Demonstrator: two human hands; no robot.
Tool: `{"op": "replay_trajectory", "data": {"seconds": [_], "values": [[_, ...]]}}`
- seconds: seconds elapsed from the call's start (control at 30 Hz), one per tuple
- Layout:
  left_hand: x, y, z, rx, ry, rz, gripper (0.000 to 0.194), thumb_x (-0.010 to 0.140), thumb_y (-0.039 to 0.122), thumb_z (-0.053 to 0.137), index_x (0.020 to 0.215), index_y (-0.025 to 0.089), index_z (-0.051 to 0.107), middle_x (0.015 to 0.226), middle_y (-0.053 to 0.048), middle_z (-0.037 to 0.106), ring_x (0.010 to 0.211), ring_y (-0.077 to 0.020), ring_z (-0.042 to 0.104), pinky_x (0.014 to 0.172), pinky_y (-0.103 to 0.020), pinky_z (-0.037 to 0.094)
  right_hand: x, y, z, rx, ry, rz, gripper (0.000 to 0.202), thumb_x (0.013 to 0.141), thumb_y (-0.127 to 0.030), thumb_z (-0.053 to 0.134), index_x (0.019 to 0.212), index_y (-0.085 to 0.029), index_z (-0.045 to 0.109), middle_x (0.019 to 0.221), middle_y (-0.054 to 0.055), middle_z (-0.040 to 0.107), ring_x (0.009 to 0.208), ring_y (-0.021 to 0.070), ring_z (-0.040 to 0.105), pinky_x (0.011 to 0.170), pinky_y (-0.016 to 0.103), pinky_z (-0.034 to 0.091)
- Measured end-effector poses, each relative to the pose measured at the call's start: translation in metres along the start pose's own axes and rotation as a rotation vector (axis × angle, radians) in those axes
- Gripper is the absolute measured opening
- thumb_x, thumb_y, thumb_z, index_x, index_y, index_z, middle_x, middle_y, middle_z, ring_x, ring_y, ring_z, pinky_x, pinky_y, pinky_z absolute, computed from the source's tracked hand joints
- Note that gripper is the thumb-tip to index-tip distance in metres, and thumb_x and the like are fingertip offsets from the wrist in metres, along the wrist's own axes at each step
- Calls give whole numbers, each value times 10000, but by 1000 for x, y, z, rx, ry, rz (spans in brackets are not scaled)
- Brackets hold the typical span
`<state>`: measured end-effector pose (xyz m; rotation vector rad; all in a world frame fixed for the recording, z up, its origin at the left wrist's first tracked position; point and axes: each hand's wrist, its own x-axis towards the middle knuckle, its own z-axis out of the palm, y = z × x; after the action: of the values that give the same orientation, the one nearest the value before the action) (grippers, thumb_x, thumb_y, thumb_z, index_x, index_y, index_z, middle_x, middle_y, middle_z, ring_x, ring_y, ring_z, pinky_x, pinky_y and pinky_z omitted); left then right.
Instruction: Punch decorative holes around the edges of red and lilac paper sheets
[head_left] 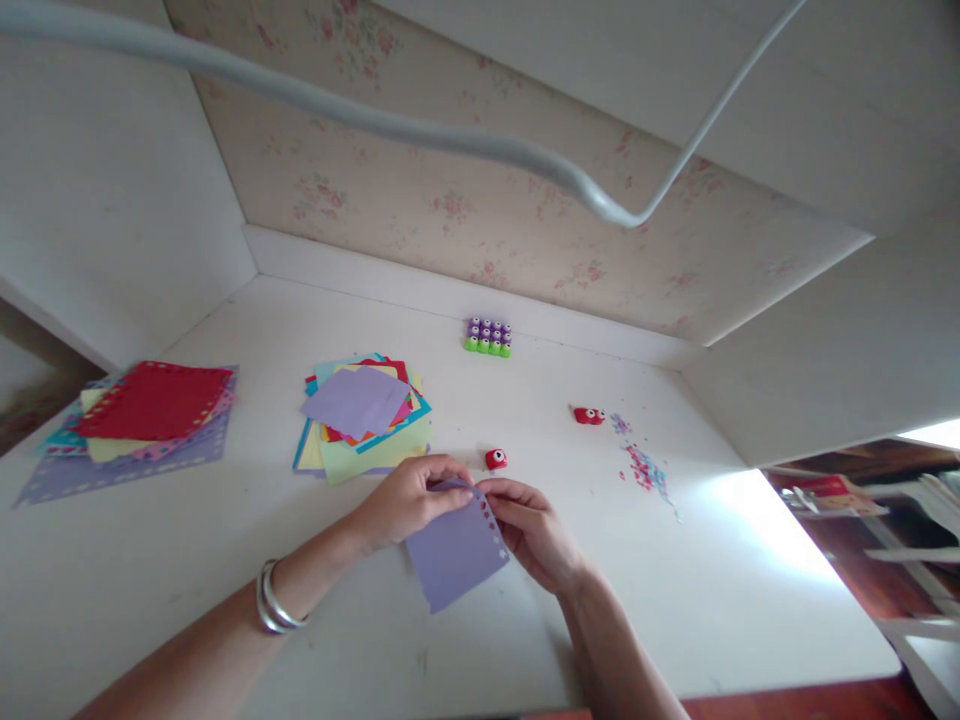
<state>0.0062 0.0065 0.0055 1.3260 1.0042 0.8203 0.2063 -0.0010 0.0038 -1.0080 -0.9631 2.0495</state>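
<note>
A sheet of purple paper [456,560] is held over the white table, with a row of small punched shapes along its right edge. My left hand [412,500] grips the sheet's top edge between thumb and fingers. My right hand [536,530] pinches at the top right corner of the same sheet, beside the punched holes; part of its fingers is hidden. Just beyond my fingers a small red craft punch [496,459] rests on the table, apart from both hands.
Left of my hands lies a pile of mixed coloured paper [356,405]; farther left is a stack of punched sheets [157,400]. Purple and green punches [488,337] stand near the back wall. More red punches [589,415] and scattered paper confetti [645,467] lie right. A pale cable [450,140] crosses above.
</note>
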Motion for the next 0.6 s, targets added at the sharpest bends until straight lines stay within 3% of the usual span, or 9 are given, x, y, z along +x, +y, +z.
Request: {"op": "replay_trajectory", "data": {"seconds": [0.1,0.23,0.4,0.6], "values": [[0,-1,0,-29,-15,-18,189,812,317,623,921,169,663,869,-31,692,821,-175,623,709,-251,438,0,1,2,-144,-25,-85,196,827,-288,676,1003,-206,696,833,32,673,718,116,575,644,232,417],[0,-1,0,-69,-31,-18,210,806,326,636,939,164,658,888,-38,690,852,-181,620,742,-258,434,3,3,4,-367,75,-289,149,827,-327,671,892,-202,715,863,34,638,766,133,555,682,251,429],[-1,1,1,-80,-21,-31,254,814,381,629,933,158,658,820,-20,668,765,-157,592,662,-237,419,7,7,5,-501,145,-372,163,861,-348,615,868,-210,701,849,43,617,737,145,558,625,253,434],[0,1,3,-49,18,-13,288,802,418,633,914,156,677,836,-23,678,769,-160,595,672,-237,429,7,8,8,-697,203,-511,136,879,-292,586,861,-230,704,894,64,652,834,188,596,729,297,458]]}}
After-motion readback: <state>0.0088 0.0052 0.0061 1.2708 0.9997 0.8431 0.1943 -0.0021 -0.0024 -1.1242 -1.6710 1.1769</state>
